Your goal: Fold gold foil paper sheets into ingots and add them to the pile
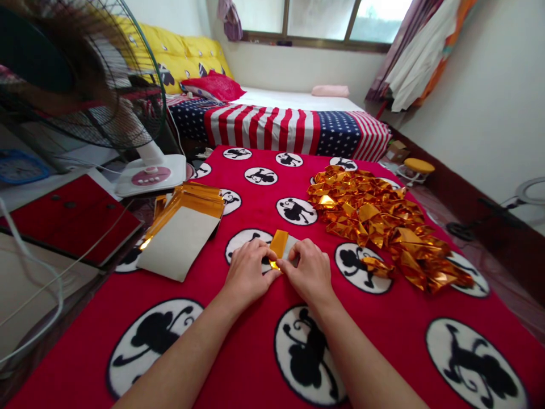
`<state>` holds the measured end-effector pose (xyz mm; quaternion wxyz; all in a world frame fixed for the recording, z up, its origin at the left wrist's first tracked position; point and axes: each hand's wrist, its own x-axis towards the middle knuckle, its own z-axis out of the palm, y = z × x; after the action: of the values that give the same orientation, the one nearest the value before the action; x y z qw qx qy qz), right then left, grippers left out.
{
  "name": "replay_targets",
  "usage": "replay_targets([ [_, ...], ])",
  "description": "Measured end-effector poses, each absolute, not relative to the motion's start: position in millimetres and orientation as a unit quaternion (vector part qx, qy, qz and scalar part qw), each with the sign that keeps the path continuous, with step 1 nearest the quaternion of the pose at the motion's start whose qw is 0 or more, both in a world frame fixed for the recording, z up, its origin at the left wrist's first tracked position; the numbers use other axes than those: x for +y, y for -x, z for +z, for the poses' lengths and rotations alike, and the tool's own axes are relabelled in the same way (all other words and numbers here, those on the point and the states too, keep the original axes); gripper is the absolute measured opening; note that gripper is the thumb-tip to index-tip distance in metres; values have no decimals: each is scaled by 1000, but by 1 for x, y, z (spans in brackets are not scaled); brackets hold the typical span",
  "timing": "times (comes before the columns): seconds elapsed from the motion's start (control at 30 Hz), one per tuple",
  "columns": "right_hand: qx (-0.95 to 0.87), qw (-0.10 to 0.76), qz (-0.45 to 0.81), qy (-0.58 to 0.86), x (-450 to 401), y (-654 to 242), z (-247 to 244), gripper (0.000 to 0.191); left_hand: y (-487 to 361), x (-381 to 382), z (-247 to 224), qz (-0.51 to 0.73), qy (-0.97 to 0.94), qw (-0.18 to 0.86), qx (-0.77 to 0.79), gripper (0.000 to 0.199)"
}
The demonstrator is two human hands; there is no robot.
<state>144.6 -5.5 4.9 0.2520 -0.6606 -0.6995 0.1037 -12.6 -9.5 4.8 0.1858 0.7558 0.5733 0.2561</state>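
Both hands meet over a small sheet of gold foil paper (279, 243), partly folded, with a pale side showing on its right. My left hand (251, 270) pinches its near left edge between thumb and fingers. On the near right edge, my right hand (310, 269) is closed the same way, thumbs almost touching. The fingers hide part of the fold. To the left lies a stack of foil paper sheets (181, 241), pale side up on top with gold edges behind. A large heap of folded gold foil pieces (370, 210) spreads on the right, one piece (377, 266) lying slightly apart.
A red cloth (238, 352) with black-and-white round prints covers the work surface. At the left stand a fan (149, 170) and a red folder-like board (70, 218), with a white cable nearby. Beyond are a bed (281, 128) and a yellow stool (419, 165).
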Motion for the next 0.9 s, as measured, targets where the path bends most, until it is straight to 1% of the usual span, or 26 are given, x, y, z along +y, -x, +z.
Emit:
replay_targets([
  [0.2, -695, 267, 122, 656, -4, -147, 5, 10, 12, -10, 5, 257, -754, 186, 575, 17],
  [0.27, -697, 273, 139, 648, -5, -150, 4, 10, 12, -10, 5, 254, -753, 187, 578, 17],
  [0.37, -704, 278, 155, 635, -5, -154, 2, 19, 13, -10, 5, 255, -753, 187, 576, 17],
  [0.4, -706, 279, 158, 631, -5, -156, 1, 19, 13, -10, 5, 256, -753, 188, 576, 17],
  [0.5, -707, 286, 173, 623, -4, -158, 1, 10, 12, -10, 5, 258, -752, 189, 576, 17],
  [0.63, -706, 293, 179, 619, -5, -158, 2, 7, 13, -10, 4, 256, -752, 185, 578, 17],
  [0.73, -713, 281, 155, 624, -6, -157, 2, 17, 13, -10, 4, 256, -755, 188, 573, 16],
  [0.77, -714, 278, 150, 625, -6, -157, 1, 17, 13, -10, 3, 257, -755, 189, 572, 16],
  [0.83, -716, 275, 150, 624, -5, -157, 1, 10, 13, -10, 3, 258, -755, 188, 573, 16],
  [0.9, -714, 277, 155, 624, -5, -157, 1, 7, 14, -10, 3, 259, -755, 188, 573, 17],
])
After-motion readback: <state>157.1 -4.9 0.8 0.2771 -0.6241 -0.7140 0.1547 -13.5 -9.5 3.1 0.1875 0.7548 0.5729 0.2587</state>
